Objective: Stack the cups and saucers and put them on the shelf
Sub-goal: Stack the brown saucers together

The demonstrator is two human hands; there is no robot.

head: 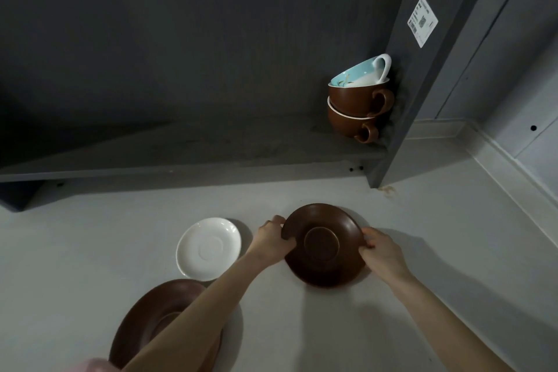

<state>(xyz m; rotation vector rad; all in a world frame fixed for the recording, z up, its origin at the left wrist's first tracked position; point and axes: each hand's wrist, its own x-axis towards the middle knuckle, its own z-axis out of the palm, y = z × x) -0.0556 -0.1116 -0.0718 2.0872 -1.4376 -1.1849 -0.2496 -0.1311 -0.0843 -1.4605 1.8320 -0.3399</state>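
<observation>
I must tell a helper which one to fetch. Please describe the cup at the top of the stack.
On the dark grey shelf, against its right wall, stands a stack of three cups. The pale blue cup lies tilted on two brown cups, the only one with a white handle.

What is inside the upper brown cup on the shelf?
A tilted light blue cup sits inside the upper brown cup, leaning toward the shelf side. The brown cup's bottom is covered, so anything beneath cannot be seen.

Brown saucer (324, 246) flat on counter, my fingers on both rims. White saucer (208, 248) just left, tilted? can't tell. 2nd brown saucer (151, 320) nearest me. 3 stacked cups (357, 100) on shelf (181, 157), top one blue & tilted.
</observation>
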